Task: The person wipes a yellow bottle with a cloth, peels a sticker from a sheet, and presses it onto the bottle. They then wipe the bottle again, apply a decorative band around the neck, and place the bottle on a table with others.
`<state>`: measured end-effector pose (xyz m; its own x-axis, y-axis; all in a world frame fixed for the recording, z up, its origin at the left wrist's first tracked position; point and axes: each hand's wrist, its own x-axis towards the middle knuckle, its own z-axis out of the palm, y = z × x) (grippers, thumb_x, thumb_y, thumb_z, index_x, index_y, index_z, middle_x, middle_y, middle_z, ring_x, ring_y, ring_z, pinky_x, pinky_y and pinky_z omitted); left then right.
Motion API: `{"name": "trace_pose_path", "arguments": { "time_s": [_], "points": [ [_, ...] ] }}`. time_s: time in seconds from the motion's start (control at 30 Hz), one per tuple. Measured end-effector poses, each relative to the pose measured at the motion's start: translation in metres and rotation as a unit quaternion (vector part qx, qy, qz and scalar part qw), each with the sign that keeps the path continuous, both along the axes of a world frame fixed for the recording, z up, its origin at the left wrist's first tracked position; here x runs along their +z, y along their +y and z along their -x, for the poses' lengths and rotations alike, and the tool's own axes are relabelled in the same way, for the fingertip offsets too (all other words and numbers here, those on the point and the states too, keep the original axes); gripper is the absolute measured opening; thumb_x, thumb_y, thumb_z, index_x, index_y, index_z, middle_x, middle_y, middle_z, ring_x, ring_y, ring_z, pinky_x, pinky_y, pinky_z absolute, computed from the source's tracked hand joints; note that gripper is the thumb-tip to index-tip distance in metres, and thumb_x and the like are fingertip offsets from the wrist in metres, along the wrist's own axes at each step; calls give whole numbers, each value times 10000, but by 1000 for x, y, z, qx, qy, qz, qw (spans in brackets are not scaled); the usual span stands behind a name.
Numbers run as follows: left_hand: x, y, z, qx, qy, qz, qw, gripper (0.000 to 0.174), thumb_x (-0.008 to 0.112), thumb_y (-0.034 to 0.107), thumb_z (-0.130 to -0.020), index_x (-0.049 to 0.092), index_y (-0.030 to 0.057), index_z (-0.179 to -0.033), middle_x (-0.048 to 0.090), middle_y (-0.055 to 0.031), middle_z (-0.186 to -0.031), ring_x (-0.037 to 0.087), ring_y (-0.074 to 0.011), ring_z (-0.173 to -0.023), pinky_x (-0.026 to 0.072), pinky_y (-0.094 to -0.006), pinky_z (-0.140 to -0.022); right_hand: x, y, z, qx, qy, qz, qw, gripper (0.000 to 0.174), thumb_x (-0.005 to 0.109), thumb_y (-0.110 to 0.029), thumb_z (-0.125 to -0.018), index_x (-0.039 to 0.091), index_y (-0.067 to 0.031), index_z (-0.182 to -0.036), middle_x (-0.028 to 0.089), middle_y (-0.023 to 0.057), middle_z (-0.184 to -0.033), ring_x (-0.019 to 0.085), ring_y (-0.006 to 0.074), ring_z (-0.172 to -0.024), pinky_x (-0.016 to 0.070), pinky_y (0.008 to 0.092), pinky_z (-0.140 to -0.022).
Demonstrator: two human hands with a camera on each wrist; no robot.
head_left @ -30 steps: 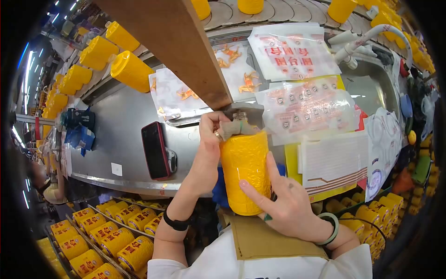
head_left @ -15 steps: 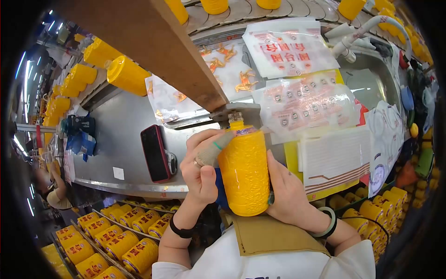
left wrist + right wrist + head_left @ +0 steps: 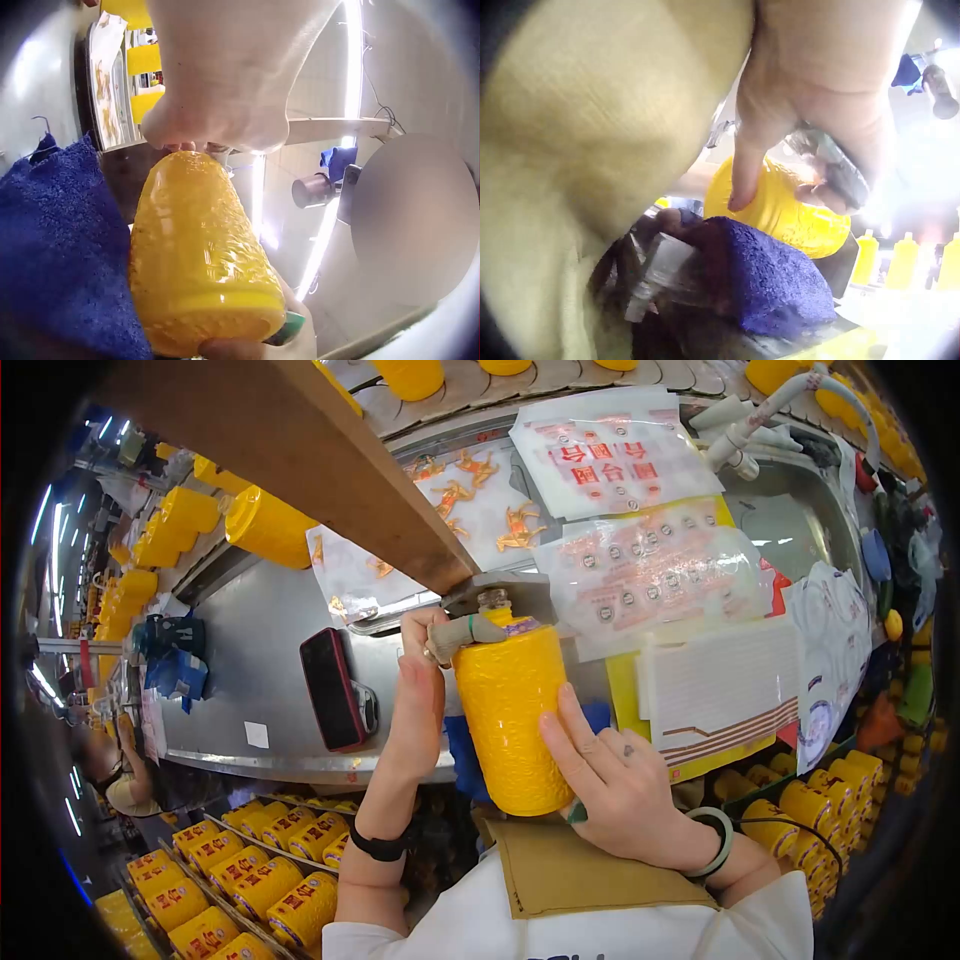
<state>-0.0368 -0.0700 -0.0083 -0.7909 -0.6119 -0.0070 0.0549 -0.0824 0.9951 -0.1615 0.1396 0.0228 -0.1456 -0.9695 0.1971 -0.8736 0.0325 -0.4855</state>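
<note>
A yellow embossed bottle with a clear glass top is held tilted before the apron, in the middle of the head view. My left hand is at its shoulder, a grey fabric-covered finger lying across just below the neck. Lower down, my right hand grips the side and base, with fingers along the body. The left wrist view shows the bottle's textured side and a green-covered fingertip at its base. From the right wrist, the thumb is seen pressing the yellow surface. The bottle's top overlaps a metal plate.
A wooden beam slants down to the metal plate. Behind lie printed transfer sheets, gold figure decals and a sink. A phone lies left on the steel table. Blue cloth hangs beside the bottle; crated yellow bottles stand lower left.
My left hand drew back from the bottle's neck, uncovering it, then returned with a covered finger across the shoulder. The bottle shifted slightly left, and the right fingers moved back onto its front.
</note>
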Motion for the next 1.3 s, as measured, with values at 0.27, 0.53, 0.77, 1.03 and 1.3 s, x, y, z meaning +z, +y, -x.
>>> {"name": "trace_pose_path", "arguments": {
  "time_s": [0.27, 0.53, 0.77, 1.03, 1.3],
  "points": [
    [-2, -7, -2, -8, -27, 36, 999, 791, 133, 759, -1050, 433, 88, -1342, 444, -18, -1177, 421, -161, -1224, 280, -351, -1043, -15, -2, -5, -61, -48, 31, 996, 640, 638, -22, -767, 578, 135, -1385, 529, 362, -1480, 589, 215, -690, 478, 319, -642],
    [-2, -12, 10, -26, -20, 49, 998, 674, 227, 661, -1089, 476, 52, -1235, 482, -66, -1168, 437, -179, -1172, 302, -381, -1074, -14, -2, -8, -14, -10, 92, 996, 660, 595, 29, -740, 582, 108, -1396, 519, 360, -1496, 585, 196, -668, 473, 310, -623],
    [46, 0, 21, -27, -170, 454, 874, 745, 228, 588, -1104, 727, 49, -1226, 402, -112, -1091, 424, -265, -1166, 325, -398, -1100, -10, 3, -4, -9, -46, 49, 998, 752, 660, 0, -721, 527, 103, -1454, 500, 311, -1537, 622, 252, -776, 504, 352, -691],
    [-26, -16, -15, 11, -39, -52, 998, 807, 155, 779, -1040, 475, 105, -1348, 588, -34, -1301, 441, -175, -1280, 266, -382, -1139, -33, -1, -7, -50, -140, 29, 988, 1032, 827, -82, -642, 367, 124, -1543, 523, 341, -1475, 615, 346, -864, 529, 426, -782],
    [-19, -21, -9, 1, -49, -65, 997, 801, 158, 794, -1030, 464, 131, -1357, 582, -8, -1275, 449, -168, -1212, 262, -374, -1101, -2, 3, -7, 22, -16, 62, 998, 826, 655, 32, -691, 440, 175, -1476, 487, 405, -1479, 594, 285, -755, 514, 359, -700]
  ]
}}
